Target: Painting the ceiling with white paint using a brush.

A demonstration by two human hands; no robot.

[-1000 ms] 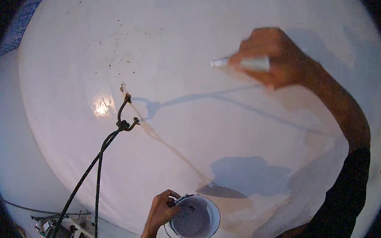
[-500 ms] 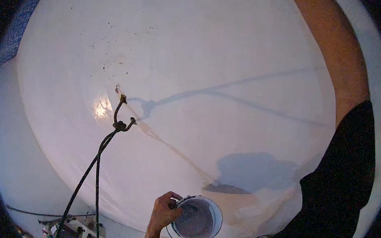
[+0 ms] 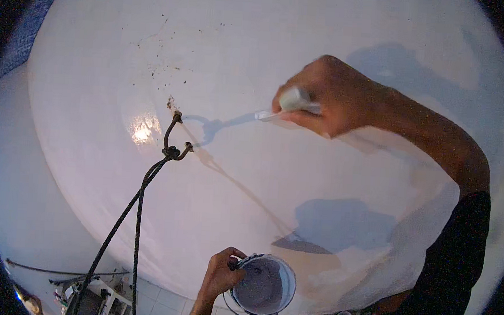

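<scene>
By its rim, my left hand [image 3: 223, 273] grips a small white bucket [image 3: 291, 287] with a thin wire handle and pale grey-lilac paint inside. My right hand [image 3: 330, 99] is closed round a white tool [image 3: 295, 99] that looks like a paintbrush, partly hidden by the fingers and blurred. Its pale tip points left, at or near the smooth, curved white wall [image 3: 240, 58]; I cannot tell if it touches. To the left of this hand, a dark knotted rope [image 3: 172, 152] comes out of two small holes in the wall and hangs downward.
Dark specks and a chipped patch [image 3: 171, 103] mark the wall above the rope. At the lower left, a cluttered shelf [image 3: 104, 301] stands on a tiled floor [image 3: 154, 301], with another dark line [image 3: 54, 269] beside it. Blue fabric [image 3: 20, 33] shows at the upper left edge.
My right hand, out of sight before, has come down into view with the white tool at the wall. The left hand and bucket have barely moved; the view has shifted slightly.
</scene>
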